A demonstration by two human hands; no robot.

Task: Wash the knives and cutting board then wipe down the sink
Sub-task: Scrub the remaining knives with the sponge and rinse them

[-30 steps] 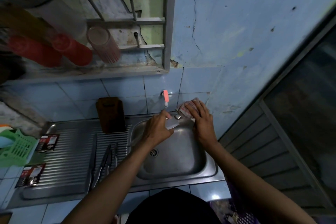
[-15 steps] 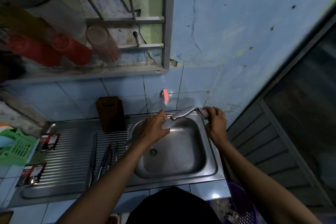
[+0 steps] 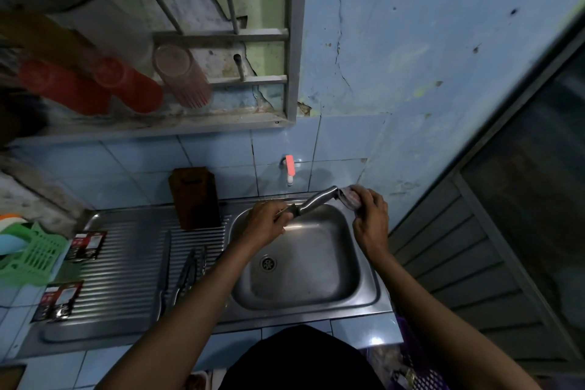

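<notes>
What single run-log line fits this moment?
left hand: holds steel knife | right hand: wipes its tip with sponge | over steel sink

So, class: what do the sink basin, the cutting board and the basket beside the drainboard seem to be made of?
Sink basin: likely stainless steel, brushed grey with glints.
Cutting board: probably wood, dark matte brown.
Basket: plastic, bright green moulded lattice.

Dim overall, bluish cast. Brightest area: the blue wall (image 3: 427, 41) in the upper right of the frame. Soft glare streak on the sink (image 3: 304, 288) basin near its back rim; small bright reflection on a tile (image 3: 375, 340) at lower centre. Upper left and right edge fall into deep shadow. Wide-angle bending of straight lines at the edges; red cups (image 3: 95, 85) at upper left are blurred.
</notes>
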